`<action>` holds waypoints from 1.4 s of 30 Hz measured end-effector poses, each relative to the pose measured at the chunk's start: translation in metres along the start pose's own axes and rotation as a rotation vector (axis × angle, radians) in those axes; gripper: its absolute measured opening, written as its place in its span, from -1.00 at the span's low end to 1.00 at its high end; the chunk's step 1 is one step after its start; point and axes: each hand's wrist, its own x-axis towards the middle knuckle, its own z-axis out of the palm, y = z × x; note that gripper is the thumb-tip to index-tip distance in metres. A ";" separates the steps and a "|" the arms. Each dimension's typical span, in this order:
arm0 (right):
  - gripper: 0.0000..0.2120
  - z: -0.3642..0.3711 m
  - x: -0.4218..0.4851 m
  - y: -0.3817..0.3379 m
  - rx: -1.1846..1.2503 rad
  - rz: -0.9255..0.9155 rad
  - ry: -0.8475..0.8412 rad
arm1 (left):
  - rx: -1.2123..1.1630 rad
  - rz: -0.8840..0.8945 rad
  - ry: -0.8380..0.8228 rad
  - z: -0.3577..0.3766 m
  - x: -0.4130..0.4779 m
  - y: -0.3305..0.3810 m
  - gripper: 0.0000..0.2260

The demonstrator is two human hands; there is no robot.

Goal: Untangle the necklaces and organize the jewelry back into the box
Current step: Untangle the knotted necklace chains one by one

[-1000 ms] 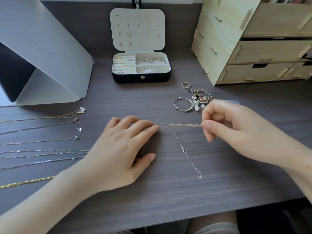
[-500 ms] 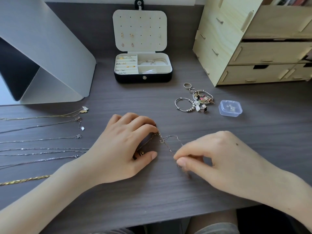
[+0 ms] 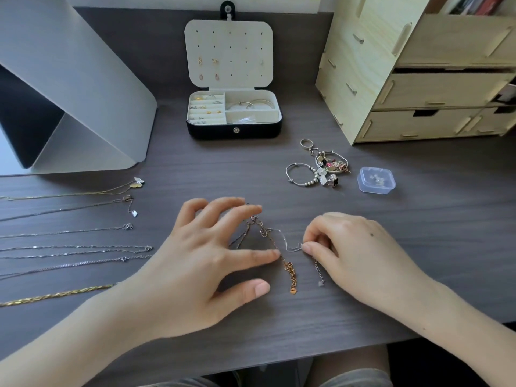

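Note:
A tangle of thin necklace chains (image 3: 265,233) lies on the dark desk between my hands. A gold chain end (image 3: 290,270) and a silver chain end (image 3: 318,270) trail toward me. My left hand (image 3: 206,261) lies spread, its straight fingertips pressing the tangle down. My right hand (image 3: 354,252) pinches the silver chain at its fingertips. The open jewelry box (image 3: 234,131) stands at the back centre with rings, earrings and bangles inside.
Several straightened necklaces (image 3: 69,247) lie in rows at the left. A pile of bracelets and rings (image 3: 321,169) and a small clear plastic case (image 3: 376,180) sit right of centre. A wooden drawer unit (image 3: 418,79) stands back right, a grey folded stand (image 3: 69,93) back left.
My right hand dropped from a raised pull at the right to the desk near the tangle, pinching the silver chain. The taut chain went slack. My left hand's fingers spread out flatter.

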 end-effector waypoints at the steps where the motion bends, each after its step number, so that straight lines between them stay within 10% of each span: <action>1: -0.92 0.000 0.001 0.002 -0.014 0.007 -0.006 | 0.009 -0.004 -0.004 0.001 -0.001 0.002 -0.63; 16: -0.89 -0.053 0.006 -0.014 0.570 -0.143 -0.023 | -0.097 -0.014 0.146 -0.001 0.013 0.020 -0.73; 28: -0.71 -0.001 -0.009 -0.014 0.069 -0.286 -0.051 | -0.139 -0.214 0.233 0.001 0.005 -0.009 -0.75; 42: -0.88 -0.036 0.022 0.045 0.064 -0.048 -0.248 | -0.158 -0.301 0.110 -0.008 -0.001 -0.029 -0.61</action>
